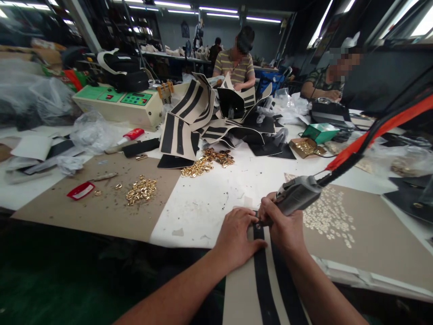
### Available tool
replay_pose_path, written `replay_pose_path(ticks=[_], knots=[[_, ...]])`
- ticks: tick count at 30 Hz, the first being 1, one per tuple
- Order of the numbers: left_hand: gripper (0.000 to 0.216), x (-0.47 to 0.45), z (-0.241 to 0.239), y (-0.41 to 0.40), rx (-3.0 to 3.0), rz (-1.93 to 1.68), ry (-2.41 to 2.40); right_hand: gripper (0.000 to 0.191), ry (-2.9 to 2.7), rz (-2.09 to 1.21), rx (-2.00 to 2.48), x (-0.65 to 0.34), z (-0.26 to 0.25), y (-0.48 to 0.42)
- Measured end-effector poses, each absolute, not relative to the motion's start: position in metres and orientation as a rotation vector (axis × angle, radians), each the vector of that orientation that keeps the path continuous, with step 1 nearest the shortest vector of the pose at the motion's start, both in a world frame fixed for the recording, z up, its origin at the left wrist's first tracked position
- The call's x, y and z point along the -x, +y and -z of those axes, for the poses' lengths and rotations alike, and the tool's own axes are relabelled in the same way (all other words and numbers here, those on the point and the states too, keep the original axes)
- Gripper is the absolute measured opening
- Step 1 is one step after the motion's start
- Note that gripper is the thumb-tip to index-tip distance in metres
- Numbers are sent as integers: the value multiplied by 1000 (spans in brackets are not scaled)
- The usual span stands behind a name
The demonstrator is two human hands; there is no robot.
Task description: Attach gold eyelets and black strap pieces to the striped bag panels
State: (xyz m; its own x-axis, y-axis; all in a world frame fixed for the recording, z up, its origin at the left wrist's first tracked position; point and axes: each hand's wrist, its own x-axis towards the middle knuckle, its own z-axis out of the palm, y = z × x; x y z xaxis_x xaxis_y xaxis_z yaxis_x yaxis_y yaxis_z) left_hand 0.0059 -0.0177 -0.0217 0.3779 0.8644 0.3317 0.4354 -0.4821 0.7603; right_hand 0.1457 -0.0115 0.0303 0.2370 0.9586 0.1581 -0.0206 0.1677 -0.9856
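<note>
A beige panel with black stripes [262, 275] hangs over the table's front edge, its far end lying on the white tabletop. My left hand [237, 234] grips this panel at its left edge, thumb across a black stripe and fingertips close to a small metal fastener [258, 226]. In my right hand [286, 225] is a grey power screwdriver [299, 194], tilted, with its tip down by the panel's far end. My fingers hide the tip. A black cable and an orange strap [382, 135] run from the tool up to the right.
Small pale washers [329, 216] are spread on brown board at right. Gold hardware [142, 189] lies in a heap at left, near a red tray [81, 191]. More striped panels [179, 135] are piled at the back. A beige machine [118, 106] stands behind. Co-workers sit across the table.
</note>
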Motion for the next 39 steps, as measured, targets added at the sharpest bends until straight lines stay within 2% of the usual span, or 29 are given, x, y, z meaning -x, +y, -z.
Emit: replay_pose_path(ticks=[8,16,20,24,29,35,39], knots=[[53,-6,19,-19,-2064,-966,1124,36,-1219,-1021,1056,-150,-26,-6],[49,-8,19,-17,-2015,-943,1152,24,-1326,-1037,1094,-151,-26,0],[45,-8,18,-16,-2015,-938,1139,24,-1295,-1055,1115,-152,-26,3],[50,-8,17,-16,-2036,-920,1153,22,-1264,-1048,1120,-152,-20,1],[50,-6,16,-19,-2069,-922,1156,30,-1186,-1069,1095,-148,-25,-1],[51,-5,19,-20,-2078,-948,1158,38,-835,-794,940,-183,-62,-28],[47,-2,17,-20,-2080,-949,1141,49,-742,-548,1405,-239,-49,-84]])
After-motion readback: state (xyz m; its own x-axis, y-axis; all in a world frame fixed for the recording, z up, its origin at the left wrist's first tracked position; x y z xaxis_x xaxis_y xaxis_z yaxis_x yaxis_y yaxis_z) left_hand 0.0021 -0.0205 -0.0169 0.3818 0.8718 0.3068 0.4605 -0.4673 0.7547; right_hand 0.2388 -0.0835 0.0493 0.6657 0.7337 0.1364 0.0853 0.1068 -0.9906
